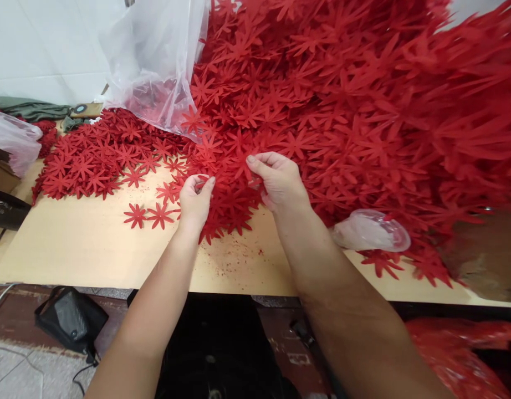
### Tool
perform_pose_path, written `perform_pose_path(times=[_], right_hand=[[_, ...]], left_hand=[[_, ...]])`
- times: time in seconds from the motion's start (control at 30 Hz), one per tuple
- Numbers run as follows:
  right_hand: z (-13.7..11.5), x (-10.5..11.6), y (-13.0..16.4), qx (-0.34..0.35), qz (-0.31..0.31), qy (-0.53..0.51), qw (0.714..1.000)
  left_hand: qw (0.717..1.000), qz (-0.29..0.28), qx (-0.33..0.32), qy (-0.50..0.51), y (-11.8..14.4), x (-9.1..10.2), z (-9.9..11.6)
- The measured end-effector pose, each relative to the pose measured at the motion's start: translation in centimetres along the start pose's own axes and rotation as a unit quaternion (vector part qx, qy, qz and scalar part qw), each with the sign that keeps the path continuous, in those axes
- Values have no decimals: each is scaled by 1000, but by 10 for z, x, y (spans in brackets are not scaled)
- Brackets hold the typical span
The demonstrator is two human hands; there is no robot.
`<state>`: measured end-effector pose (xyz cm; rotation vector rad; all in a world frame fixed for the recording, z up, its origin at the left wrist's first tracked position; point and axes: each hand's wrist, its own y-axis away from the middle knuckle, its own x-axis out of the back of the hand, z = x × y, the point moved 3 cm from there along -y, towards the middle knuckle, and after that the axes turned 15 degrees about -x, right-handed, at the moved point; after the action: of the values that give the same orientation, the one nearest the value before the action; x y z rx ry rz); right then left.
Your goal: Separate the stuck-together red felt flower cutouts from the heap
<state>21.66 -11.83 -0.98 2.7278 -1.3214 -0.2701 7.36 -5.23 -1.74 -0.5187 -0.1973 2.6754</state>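
A huge heap of red felt flower cutouts (342, 100) covers the back and right of a pale wooden table (81, 249). My left hand (195, 199) is curled at the heap's near edge, its fingertips pinching a red flower. My right hand (276, 180) rests just to the right of it, fingers bent down onto the flowers, thumb and forefinger gripping a piece. Both hands are close together over the same patch. Two loose flowers (149, 215) lie flat on the table to the left of my left hand.
A clear plastic bag (156, 66) holding flowers stands at the back left. A smaller crumpled plastic bag (369, 230) lies right of my right arm. Another bag (12, 141) sits at the far left. A black pouch (70, 318) lies on the floor.
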Motion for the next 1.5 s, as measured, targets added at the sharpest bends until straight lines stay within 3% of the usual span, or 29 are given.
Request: perform_pose_path(times=[0.2, 0.3, 0.37, 0.53, 0.73, 0.97, 1.13, 1.37, 1.5], right_hand=[[0, 3, -9, 75, 23, 55, 995], [-13, 3, 2, 177, 79, 154, 969], [-20, -3, 17, 219, 77, 215, 949], [-9, -29, 41, 109, -126, 212, 963], [-3, -29, 35, 76, -103, 148, 981], [-3, -30, 41, 41, -158, 118, 979], [-8, -18, 45, 30, -174, 134, 975], [-18, -3, 48, 10, -154, 88, 984], [-16, -2, 49, 0, -157, 43, 987]], left_hand=[[1000, 0, 1, 13, 0, 1, -1], [1000, -9, -13, 12, 1, -1, -1], [1000, -18, -9, 13, 2, -2, -2], [999, -38, -1, 3, 1, -3, -2], [999, -1, -39, -36, 0, 2, -1], [998, 34, -40, -25, 0, 6, -3], [997, 68, 34, 32, -3, 18, 9], [993, -105, 37, 43, 19, -12, 16], [994, -101, 20, 22, 19, -12, 16]])
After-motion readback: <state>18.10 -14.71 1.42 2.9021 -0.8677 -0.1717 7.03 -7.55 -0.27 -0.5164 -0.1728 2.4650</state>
